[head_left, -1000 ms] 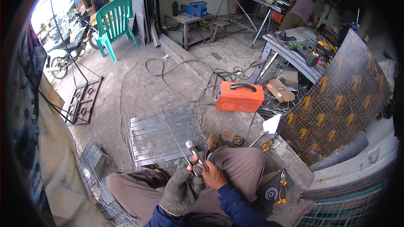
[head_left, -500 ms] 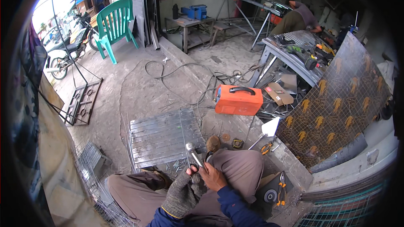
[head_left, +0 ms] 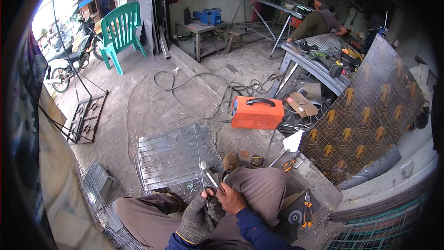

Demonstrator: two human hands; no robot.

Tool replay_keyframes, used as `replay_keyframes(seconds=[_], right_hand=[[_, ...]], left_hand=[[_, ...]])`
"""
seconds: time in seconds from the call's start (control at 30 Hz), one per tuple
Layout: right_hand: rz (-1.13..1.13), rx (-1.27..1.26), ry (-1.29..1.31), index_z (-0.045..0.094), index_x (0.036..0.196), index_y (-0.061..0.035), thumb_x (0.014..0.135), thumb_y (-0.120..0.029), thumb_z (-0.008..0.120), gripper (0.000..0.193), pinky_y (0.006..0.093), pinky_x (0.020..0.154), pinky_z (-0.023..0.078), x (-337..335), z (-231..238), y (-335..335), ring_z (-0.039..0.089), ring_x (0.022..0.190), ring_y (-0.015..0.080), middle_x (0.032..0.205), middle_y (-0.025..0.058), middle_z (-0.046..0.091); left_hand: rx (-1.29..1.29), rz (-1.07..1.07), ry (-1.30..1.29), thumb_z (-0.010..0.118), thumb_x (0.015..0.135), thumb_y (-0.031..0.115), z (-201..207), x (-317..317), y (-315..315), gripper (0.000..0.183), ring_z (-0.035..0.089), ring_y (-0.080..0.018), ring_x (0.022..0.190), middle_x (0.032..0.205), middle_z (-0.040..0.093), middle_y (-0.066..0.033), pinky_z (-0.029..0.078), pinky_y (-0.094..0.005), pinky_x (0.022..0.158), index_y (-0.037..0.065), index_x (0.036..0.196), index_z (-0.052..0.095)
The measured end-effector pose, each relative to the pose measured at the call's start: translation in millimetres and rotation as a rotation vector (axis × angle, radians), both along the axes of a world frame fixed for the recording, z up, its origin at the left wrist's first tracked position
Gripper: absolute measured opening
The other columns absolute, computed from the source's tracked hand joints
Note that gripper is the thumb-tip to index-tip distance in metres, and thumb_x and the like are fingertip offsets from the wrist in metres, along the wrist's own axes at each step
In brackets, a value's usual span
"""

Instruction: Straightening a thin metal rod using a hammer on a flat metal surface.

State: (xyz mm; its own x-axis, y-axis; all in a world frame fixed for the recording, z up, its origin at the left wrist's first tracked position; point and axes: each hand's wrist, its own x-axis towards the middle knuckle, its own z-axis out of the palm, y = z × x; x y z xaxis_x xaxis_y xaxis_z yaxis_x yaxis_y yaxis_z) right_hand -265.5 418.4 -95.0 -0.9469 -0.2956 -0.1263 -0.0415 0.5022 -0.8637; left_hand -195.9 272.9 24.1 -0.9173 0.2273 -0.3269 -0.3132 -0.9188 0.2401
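Observation:
My left hand, in a grey knit glove with bare fingertips, is closed on a thin metal rod that rises from its fingers over the slatted metal panel. Beside it, my bare right hand grips a silver metal tool with a rounded knob at its far end; its exact kind is unclear. The two hands are close together between my bent knees. Short metal pieces lie scattered by the panel's near edge.
An orange welding machine stands ahead, its cables looping over the floor. To my right lie a tape measure, pliers, a grinding disc and a white-bladed trowel. Wire mesh is at left. Another person bends over behind a workbench.
The whole view has shifted slightly left, with the near floor a little lower. Both hands remain closed and close together, with the tool and rod held at nearly the same angle.

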Motion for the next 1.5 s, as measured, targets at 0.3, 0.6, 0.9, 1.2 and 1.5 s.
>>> replay_keyframes(seconds=[0.3,0.6,0.9,1.2,1.5], right_hand=[[0.043,-0.006,0.188,0.058,0.106,-0.0073,0.103,-0.047,0.051,0.041,0.0503,0.073,0.049,-1,-20,1,0.064,0.088,0.0460,0.092,0.0236,0.065],[0.008,-0.061,0.017,0.061,0.113,-0.0079,0.103,-0.047,0.052,0.041,0.0491,0.075,0.049,0,-6,0,0.064,0.090,0.0451,0.095,0.0230,0.066],[0.029,-0.013,0.098,0.060,0.112,-0.0082,0.103,-0.048,0.052,0.041,0.0489,0.076,0.050,0,-4,1,0.065,0.090,0.0445,0.095,0.0221,0.066],[0.007,0.027,-0.050,0.060,0.111,-0.0085,0.102,-0.052,0.050,0.046,0.0495,0.075,0.049,1,20,1,0.064,0.089,0.0447,0.093,0.0221,0.066],[0.000,-0.040,0.009,0.059,0.111,-0.0058,0.103,-0.048,0.051,0.043,0.0499,0.075,0.049,2,7,0,0.064,0.089,0.0456,0.094,0.0237,0.066]], left_hand=[[0.059,-0.027,-0.034,0.059,0.104,0.034,-2,0,2,0.025,0.055,-0.0148,0.071,0.078,0.059,0.0019,0.045,-0.0320,0.068,0.011,0.113,0.063],[0.181,-0.029,-0.037,0.060,0.103,0.031,-7,2,0,0.024,0.060,-0.0119,0.070,0.087,0.070,0.0009,0.048,-0.0282,0.067,0.011,0.116,0.065],[0.154,-0.023,-0.029,0.059,0.102,0.019,1,2,-1,0.035,0.064,-0.0143,0.076,0.093,0.070,-0.0025,0.052,-0.0298,0.071,0.008,0.135,0.057],[0.067,-0.014,0.056,0.058,0.101,0.020,9,4,-8,0.026,0.061,-0.0159,0.074,0.088,0.069,-0.0010,0.047,-0.0315,0.070,0.010,0.125,0.057],[0.082,-0.029,-0.017,0.061,0.102,0.032,0,6,4,0.018,0.051,-0.0128,0.068,0.075,0.053,0.0042,0.043,-0.0309,0.068,0.015,0.105,0.058]])
